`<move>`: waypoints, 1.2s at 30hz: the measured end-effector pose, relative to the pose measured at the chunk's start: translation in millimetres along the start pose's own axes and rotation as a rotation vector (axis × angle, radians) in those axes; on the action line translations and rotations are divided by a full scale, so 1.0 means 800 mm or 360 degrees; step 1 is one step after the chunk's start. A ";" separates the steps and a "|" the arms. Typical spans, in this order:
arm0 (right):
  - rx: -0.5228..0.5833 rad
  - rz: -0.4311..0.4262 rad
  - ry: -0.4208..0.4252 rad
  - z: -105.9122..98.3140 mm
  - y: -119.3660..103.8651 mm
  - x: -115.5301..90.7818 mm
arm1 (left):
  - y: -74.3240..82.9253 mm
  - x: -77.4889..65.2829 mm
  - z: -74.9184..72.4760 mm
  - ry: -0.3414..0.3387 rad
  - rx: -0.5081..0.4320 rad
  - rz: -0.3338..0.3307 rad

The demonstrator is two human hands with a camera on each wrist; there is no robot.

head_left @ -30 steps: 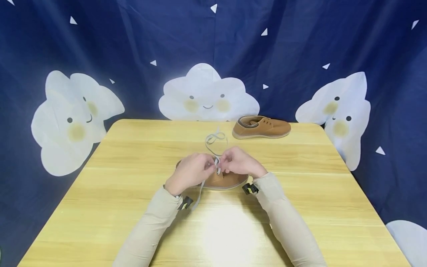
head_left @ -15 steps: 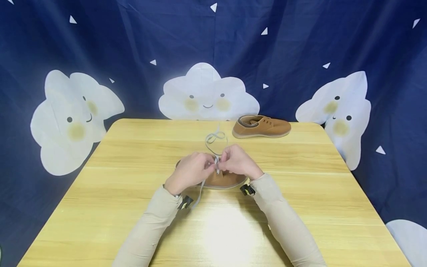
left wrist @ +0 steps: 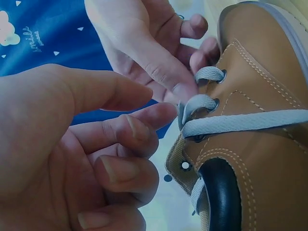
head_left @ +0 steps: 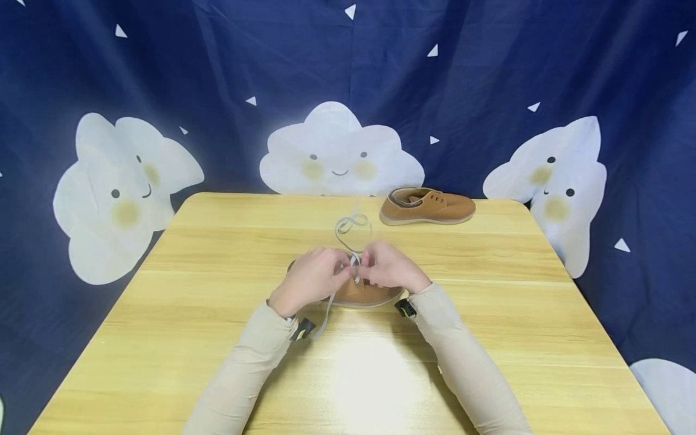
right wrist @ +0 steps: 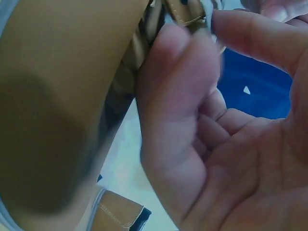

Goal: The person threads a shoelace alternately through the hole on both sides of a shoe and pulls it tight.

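Note:
A brown lace-up shoe (head_left: 364, 295) lies on the table in front of me, both hands over its eyelets. A flat grey shoelace (left wrist: 240, 123) runs through several eyelets and crosses the upper in the left wrist view. My left hand (head_left: 312, 278) reaches in from the left; its index fingertip is at the lace, with the thumb apart from it and the other fingers loosely bent. From the other side my right hand (head_left: 391, 266) pinches the lace by the eyelet flap between thumb and index finger, blurred in the right wrist view (right wrist: 240, 115).
A second brown shoe (head_left: 429, 208), its eyelets without lace, stands at the table's back right. One loose lace end (head_left: 352, 225) curls on the wooden table (head_left: 179, 314) behind the near shoe. Another lace end (head_left: 326, 320) hangs toward me. A blue curtain (head_left: 228, 60) hangs behind.
My right hand has shifted slightly at the eyelets, its fingers now a little lower and nearer my left fingertips. My left hand and both shoes stay nearly in place.

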State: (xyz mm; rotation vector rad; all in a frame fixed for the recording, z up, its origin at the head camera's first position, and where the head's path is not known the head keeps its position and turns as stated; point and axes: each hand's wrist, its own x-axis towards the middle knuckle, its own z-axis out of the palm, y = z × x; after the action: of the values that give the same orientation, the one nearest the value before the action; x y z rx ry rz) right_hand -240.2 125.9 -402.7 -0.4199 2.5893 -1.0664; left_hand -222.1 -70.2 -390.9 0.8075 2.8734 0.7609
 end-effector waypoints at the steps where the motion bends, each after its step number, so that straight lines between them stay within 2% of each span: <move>1: 0.0001 0.0009 -0.0029 0.000 0.001 0.000 | 0.000 0.000 0.000 -0.0003 -0.0004 0.0002; 7: 0.0056 0.0014 -0.0091 0.001 0.002 0.001 | 0.000 0.000 0.000 -0.0015 -0.0003 0.0017; 12: 0.0136 -0.0010 0.0040 0.003 -0.001 0.000 | 0.000 0.001 0.002 -0.0008 0.0012 0.0038; 16: 0.0082 -0.0090 0.0177 0.007 -0.003 0.001 | 0.000 0.001 0.003 -0.0008 0.0013 0.0039; 25: -0.0027 -0.0170 0.0241 0.015 -0.005 0.004 | 0.001 0.001 0.004 -0.0018 -0.0009 0.0023; 29: -0.0058 -0.0160 0.0149 0.009 -0.007 -0.001 | 0.000 0.002 0.005 0.0063 -0.0006 0.0025; 32: -0.0002 -0.0132 0.0026 0.001 -0.006 -0.005 | -0.002 0.003 0.010 0.0121 -0.0002 0.0069; 36: 0.0081 -0.0101 -0.0079 -0.006 -0.003 -0.007 | -0.004 0.006 0.017 0.0134 0.0044 0.0123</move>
State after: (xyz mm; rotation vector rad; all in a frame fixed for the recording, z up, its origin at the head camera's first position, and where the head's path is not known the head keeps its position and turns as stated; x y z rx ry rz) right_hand -236.8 129.8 -396.7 -0.5128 2.5150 -1.1262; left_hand -225.2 -64.5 -403.9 0.9159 2.9483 0.7833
